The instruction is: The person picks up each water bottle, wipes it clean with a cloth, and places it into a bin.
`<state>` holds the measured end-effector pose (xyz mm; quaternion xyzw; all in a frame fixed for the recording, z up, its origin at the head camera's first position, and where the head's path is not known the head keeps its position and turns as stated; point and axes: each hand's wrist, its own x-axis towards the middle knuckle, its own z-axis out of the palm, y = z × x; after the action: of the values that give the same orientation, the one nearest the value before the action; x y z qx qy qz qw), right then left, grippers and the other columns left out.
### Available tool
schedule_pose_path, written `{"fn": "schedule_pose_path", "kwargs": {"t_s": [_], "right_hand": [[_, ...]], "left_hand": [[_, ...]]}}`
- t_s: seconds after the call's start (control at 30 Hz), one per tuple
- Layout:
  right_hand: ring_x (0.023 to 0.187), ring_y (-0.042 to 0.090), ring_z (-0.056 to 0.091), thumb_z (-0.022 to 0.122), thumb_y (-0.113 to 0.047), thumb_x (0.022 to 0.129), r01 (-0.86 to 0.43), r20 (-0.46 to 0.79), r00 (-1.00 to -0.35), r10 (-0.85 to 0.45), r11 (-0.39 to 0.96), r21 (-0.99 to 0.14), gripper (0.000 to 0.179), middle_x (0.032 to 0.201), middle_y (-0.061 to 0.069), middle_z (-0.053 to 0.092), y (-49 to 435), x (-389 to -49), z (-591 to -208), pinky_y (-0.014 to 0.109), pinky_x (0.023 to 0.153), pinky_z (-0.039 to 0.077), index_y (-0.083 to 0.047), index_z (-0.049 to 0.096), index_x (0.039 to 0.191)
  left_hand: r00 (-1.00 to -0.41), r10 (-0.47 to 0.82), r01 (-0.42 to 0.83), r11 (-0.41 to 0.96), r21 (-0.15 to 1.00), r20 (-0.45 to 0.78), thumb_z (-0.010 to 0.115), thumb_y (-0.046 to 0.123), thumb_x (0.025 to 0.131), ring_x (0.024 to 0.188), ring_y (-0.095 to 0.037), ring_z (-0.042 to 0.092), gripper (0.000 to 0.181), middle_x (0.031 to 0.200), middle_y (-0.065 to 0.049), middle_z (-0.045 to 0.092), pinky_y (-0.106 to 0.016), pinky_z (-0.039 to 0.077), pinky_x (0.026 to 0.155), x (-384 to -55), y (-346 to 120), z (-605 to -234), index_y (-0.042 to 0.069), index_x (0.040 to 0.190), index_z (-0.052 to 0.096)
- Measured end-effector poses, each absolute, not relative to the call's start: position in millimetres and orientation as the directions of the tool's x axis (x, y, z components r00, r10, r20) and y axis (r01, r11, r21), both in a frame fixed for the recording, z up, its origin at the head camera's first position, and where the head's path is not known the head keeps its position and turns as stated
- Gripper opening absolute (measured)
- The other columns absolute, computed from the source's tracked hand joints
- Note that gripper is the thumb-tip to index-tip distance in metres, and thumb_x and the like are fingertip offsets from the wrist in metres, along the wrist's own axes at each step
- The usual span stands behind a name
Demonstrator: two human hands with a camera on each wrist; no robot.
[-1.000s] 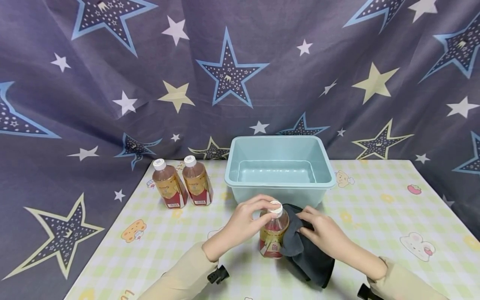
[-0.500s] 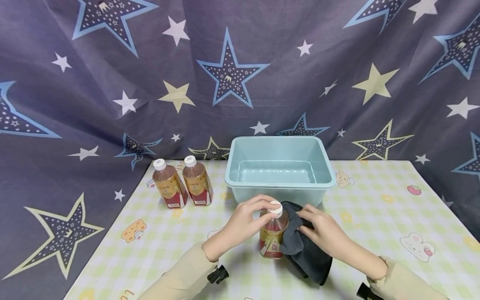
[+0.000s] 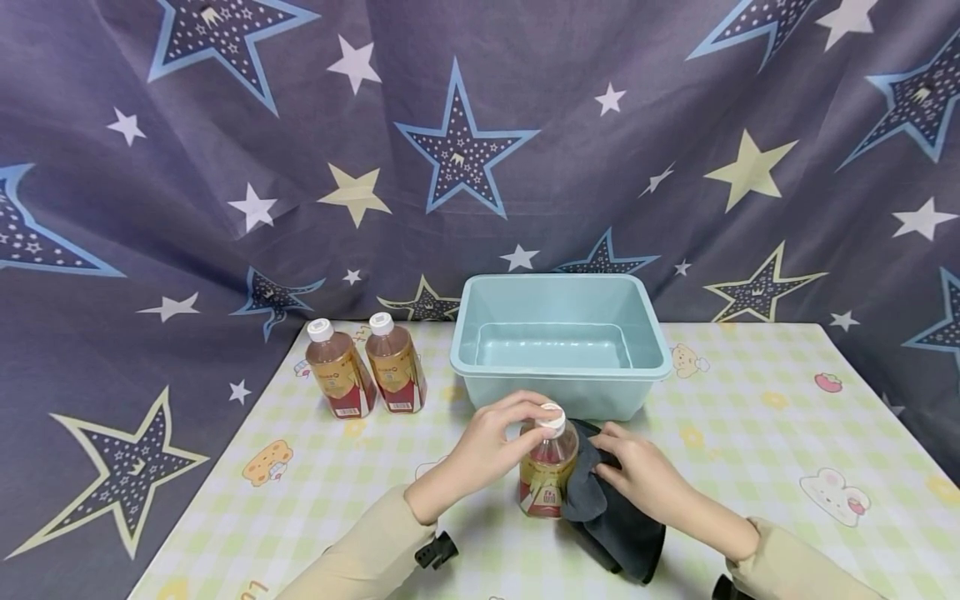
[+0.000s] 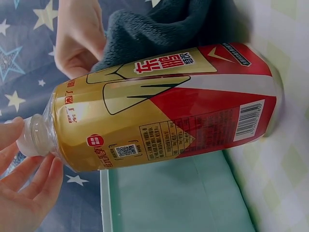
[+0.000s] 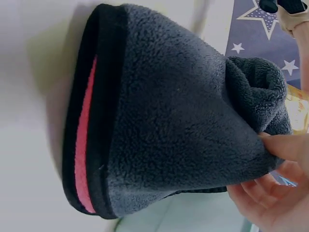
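A plastic bottle point(image 3: 546, 479) with a gold and red label and a white cap stands upright on the table, in front of the blue tub. My left hand point(image 3: 491, 442) holds it by the cap, thumb and fingers around it, as the left wrist view also shows. My right hand point(image 3: 637, 471) pinches a dark grey fleecy cloth point(image 5: 169, 106) and holds it against the bottle's right side. Black edging and a strip of pink show along the cloth's lower end, which hangs down toward the table.
Behind the bottle stands a light blue plastic tub point(image 3: 562, 379). Two more bottles, a left one point(image 3: 341, 379) and a right one point(image 3: 397, 373), stand side by side at the back left of the checked tablecloth point(image 3: 757, 467). A starry curtain point(image 3: 570, 208) hangs behind the table.
My right hand has shifted slightly down along the bottle's side with the cloth. The left hand and the bottle have stayed in place.
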<state>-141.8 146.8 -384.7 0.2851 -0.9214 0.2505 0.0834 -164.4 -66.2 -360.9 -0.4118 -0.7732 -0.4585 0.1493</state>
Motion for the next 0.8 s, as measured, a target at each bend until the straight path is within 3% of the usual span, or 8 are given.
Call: {"fn": "schedule_pose_path", "kwargs": {"t_s": [0.23,0.8], "right_hand": [[0.069,0.009,0.052,0.068,-0.001,0.073,-0.552,0.242,-0.833,-0.497,0.722,-0.418,0.019,0.08,-0.003,0.051,146,-143,-394,0.024,0.056,0.044,-0.001,0.064,0.092],[0.068,0.016,0.054,0.069,-0.005,0.073,-0.51,0.103,-0.854,-0.511,0.78,-0.363,0.018,0.076,-0.003,0.049,141,-148,-421,0.026,0.053,0.044,-0.002,0.064,0.089]], "left_hand": [[-0.589,0.497,0.797,0.221,0.563,0.638,0.063,0.007,0.081,0.088,-0.012,0.06,0.016,0.102,-0.005,0.061,-0.016,0.049,0.078,-166,-67,-362,0.005,0.097,0.066],[-0.596,0.498,0.79,0.224,0.571,0.629,0.063,0.008,0.081,0.089,-0.011,0.059,0.016,0.103,-0.004,0.061,-0.017,0.049,0.078,-165,-67,-362,0.006,0.096,0.066]]}}
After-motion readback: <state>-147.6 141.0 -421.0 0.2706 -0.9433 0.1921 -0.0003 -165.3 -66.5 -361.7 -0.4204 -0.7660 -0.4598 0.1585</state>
